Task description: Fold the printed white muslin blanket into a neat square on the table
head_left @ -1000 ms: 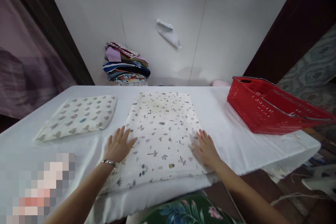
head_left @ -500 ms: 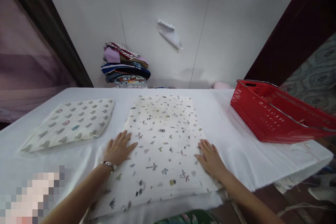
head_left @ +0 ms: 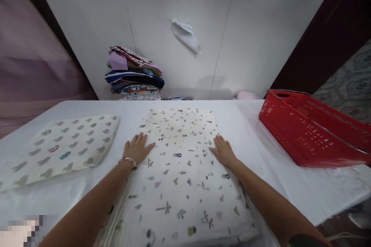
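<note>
A long white cloth [head_left: 179,177] printed with small plants and figures lies folded down the middle of the table, its near end running out of view at the bottom. My left hand [head_left: 136,149] rests flat on the cloth's left edge, fingers spread, a bracelet at the wrist. On the opposite edge lies my right hand [head_left: 223,150], also flat with its fingers apart. Neither hand grips anything. To the left is a folded cream cloth [head_left: 69,142] with grey and a few coloured motifs, apart from my left hand.
A red plastic basket [head_left: 315,135] with metal handles stands on the table's right side. Folded clothes [head_left: 135,73] are stacked beyond the white table's [head_left: 240,119] far edge, against the wall. A crumpled plastic sheet [head_left: 187,36] hangs on the wall.
Both hands have slid forward along the edges of the printed cloth, staying flat. The camera view has shifted closer, so the cream cloth sits lower and farther left.
</note>
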### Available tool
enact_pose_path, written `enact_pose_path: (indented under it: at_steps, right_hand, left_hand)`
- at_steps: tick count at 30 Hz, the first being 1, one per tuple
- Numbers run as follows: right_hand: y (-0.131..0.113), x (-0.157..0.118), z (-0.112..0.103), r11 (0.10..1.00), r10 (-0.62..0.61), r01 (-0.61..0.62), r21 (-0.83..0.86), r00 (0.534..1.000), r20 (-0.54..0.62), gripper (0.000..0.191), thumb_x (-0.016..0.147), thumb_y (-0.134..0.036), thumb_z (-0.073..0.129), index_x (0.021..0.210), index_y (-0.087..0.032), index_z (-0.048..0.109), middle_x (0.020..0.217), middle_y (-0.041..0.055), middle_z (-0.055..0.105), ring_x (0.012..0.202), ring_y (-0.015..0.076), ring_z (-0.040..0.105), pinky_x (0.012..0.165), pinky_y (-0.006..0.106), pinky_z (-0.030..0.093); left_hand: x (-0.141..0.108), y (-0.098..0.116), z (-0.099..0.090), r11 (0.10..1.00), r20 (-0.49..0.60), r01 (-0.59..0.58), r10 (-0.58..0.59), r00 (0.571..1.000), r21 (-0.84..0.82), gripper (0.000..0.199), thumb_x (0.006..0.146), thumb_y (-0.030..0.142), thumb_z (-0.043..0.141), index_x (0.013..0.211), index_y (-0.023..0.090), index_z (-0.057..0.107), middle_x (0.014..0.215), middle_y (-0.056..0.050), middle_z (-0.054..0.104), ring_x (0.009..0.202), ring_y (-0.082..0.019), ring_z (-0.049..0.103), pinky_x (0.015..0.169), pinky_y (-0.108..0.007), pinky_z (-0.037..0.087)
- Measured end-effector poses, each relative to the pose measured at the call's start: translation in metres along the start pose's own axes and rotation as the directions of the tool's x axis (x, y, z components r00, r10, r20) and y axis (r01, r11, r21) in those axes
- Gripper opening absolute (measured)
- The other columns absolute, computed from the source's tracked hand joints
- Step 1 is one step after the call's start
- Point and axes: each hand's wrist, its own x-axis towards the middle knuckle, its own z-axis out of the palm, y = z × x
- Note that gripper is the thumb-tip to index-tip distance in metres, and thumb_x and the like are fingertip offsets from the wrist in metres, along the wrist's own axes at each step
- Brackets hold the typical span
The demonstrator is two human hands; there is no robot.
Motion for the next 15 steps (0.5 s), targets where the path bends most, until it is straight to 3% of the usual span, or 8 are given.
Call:
enact_pose_path:
  at_steps: [7, 15]
  right_hand:
    - [0.01, 0.015, -0.001, 1.0, -0.001, 0.001, 0.012, 1.0, 0.023, 0.072, 0.087, -0.06, 0.015, 0.141, -0.014, 0.023, 0.149, 0.0085, 0.012, 0.137, 0.0226, 0.005, 0.108, 0.043, 0.005]
    - [0.003, 0.136, -0.014, 0.998, 0.068, -0.068, 0.005, 0.998, 0.017, 0.068, 0.089, -0.054, 0.018, 0.141, -0.011, 0.021, 0.15, 0.0104, 0.01, 0.137, 0.0222, 0.005, 0.108, 0.04, 0.006]
  left_hand:
    - [0.013, -0.012, -0.001, 0.999, -0.002, 0.023, -0.023, 1.0, -0.036, 0.073, 0.082, 0.059, 0.019, 0.139, 0.014, 0.027, 0.149, -0.008, 0.014, 0.136, -0.028, 0.013, 0.106, -0.051, 0.018]
    - [0.085, 0.013, -0.006, 0.997, -0.054, -0.068, 0.07, 0.996, 0.047, 0.074, 0.081, 0.061, 0.02, 0.139, 0.015, 0.029, 0.15, -0.007, 0.013, 0.137, -0.026, 0.009, 0.107, -0.05, 0.014]
